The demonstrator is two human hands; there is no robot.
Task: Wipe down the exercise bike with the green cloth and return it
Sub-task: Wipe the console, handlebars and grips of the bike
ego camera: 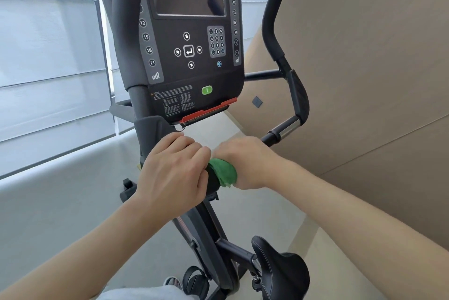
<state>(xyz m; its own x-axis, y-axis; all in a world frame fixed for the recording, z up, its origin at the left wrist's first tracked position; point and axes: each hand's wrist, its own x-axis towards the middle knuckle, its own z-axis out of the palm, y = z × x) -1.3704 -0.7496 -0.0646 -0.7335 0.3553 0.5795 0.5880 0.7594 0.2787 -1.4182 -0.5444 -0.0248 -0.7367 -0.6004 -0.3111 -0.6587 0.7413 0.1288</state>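
- While both hands meet on the exercise bike just under the console, window blinds fill the far left.
- Left hand sits on the black post below the console, fingers curled down over it, knuckles up.
- Green cloth is bunched between the two hands, pressed against that same black part.
- Right hand grips the cloth, fingers wrapped round it and mostly hidden underneath.
- Saddle is low right, pedal beside it.
- Right handlebar curves up by the beige wall.
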